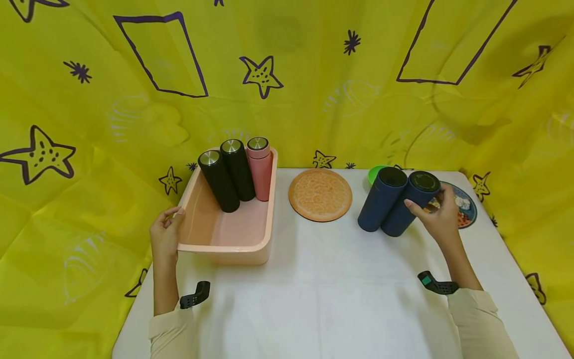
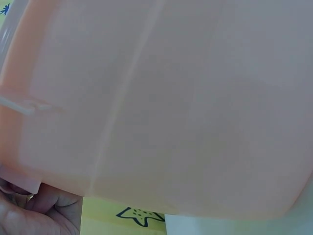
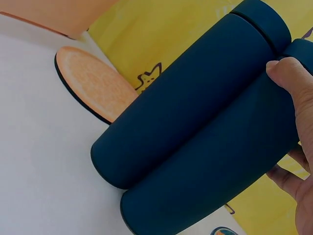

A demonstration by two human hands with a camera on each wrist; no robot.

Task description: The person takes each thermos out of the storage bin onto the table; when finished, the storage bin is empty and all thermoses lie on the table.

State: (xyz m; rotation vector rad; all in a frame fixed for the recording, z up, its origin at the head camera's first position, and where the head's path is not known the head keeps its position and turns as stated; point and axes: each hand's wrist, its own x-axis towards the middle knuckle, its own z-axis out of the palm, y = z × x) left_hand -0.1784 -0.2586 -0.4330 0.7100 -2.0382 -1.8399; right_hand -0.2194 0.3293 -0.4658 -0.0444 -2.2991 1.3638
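Note:
My left hand (image 1: 166, 233) grips the left rim of a peach-pink plastic tub (image 1: 244, 255); in the left wrist view the tub's outer wall (image 2: 171, 112) fills most of the picture. Inside the tub, two black flasks (image 1: 218, 184) (image 1: 238, 172) with silvery lids stand beside a pink flask (image 1: 260, 174). On the right side of the table, my right hand (image 1: 441, 217) holds a dark blue flask (image 1: 405, 207) near its top, thumb on the near side. A second dark blue flask (image 1: 380, 199) stands against it on the left.
A round orange-brown mat (image 1: 320, 194) lies between the tub and the blue flasks. Behind the flasks are a green bowl (image 1: 374, 173) and a patterned round plate (image 1: 468, 207), both partly hidden. A yellow patterned curtain (image 1: 305, 119) borders the white table (image 1: 323, 299).

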